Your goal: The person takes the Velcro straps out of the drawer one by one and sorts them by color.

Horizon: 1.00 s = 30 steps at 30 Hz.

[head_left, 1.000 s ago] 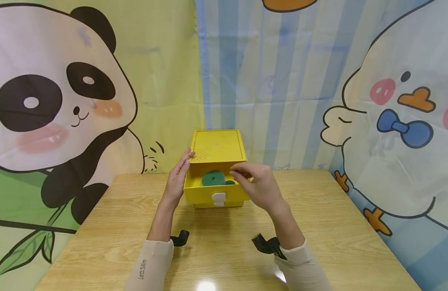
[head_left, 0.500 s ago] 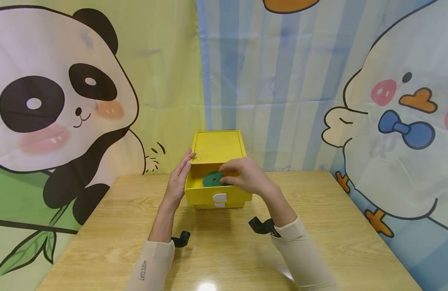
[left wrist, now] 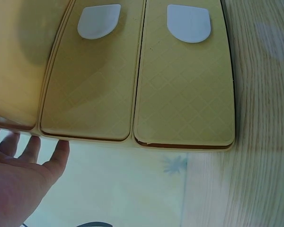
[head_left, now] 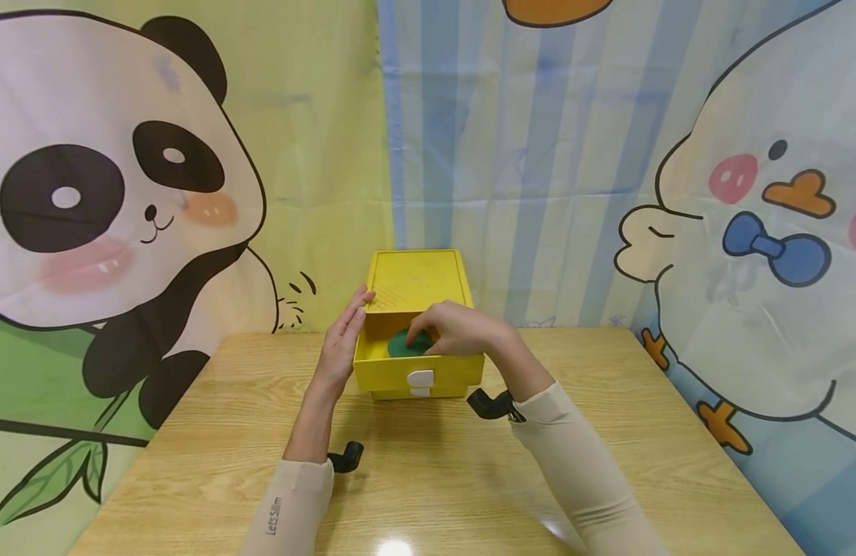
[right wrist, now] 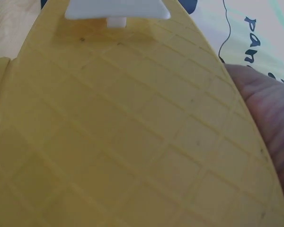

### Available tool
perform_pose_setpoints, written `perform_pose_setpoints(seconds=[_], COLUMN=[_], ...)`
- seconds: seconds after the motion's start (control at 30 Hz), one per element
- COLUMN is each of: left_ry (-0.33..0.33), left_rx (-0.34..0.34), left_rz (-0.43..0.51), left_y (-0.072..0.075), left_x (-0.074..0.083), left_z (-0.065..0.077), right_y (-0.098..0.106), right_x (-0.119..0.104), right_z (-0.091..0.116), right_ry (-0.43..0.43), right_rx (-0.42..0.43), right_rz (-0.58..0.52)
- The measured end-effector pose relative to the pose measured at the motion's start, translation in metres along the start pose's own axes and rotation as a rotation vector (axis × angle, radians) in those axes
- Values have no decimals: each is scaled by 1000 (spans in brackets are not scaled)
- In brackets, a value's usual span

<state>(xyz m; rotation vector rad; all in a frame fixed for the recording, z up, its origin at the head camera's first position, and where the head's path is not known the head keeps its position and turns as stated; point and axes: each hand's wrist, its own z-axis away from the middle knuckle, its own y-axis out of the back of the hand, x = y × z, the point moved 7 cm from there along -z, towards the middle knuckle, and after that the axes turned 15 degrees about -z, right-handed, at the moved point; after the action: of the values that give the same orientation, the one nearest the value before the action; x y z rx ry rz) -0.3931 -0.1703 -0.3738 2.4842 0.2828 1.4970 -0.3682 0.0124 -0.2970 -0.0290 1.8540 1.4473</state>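
A yellow drawer box (head_left: 417, 274) with white handles stands near the back of the table. Its upper drawer (head_left: 386, 374) is pulled out, and a flat green disc (head_left: 400, 345) lies inside. My right hand (head_left: 458, 330) reaches over the drawer's right side, its curled fingers gripping the disc; they cover its right part, and the fingertips are partly hidden. In the right wrist view the drawer front (right wrist: 132, 113) hides most of that hand. My left hand (head_left: 340, 347) rests with straight fingers against the box's left side; its fingertips touch the edge in the left wrist view.
Below the open drawer, a lower drawer front (left wrist: 184, 94) is closed. The wooden table (head_left: 414, 479) extends toward me. Behind the box hangs a cloth (head_left: 462, 154) with cartoon animals. Black wrist mounts (head_left: 490, 404) stick out from both sleeves.
My right hand has moved left and down into the open drawer, from beside the green disc onto it. The left hand stays against the box.
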Motion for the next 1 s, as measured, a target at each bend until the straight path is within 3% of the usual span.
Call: perform_pose_setpoints(seconds=[0.73, 1.0], left_ry=[-1, -6], left_rx=[0, -1], left_rz=[10, 12], left_y=[-1, 0], left_x=[0, 1], left_z=[1, 2], right_y=[-2, 5], right_x=[5, 3], right_z=[-2, 6], right_ry=[-19, 18], right_rx=[1, -5], right_rz=[-10, -179])
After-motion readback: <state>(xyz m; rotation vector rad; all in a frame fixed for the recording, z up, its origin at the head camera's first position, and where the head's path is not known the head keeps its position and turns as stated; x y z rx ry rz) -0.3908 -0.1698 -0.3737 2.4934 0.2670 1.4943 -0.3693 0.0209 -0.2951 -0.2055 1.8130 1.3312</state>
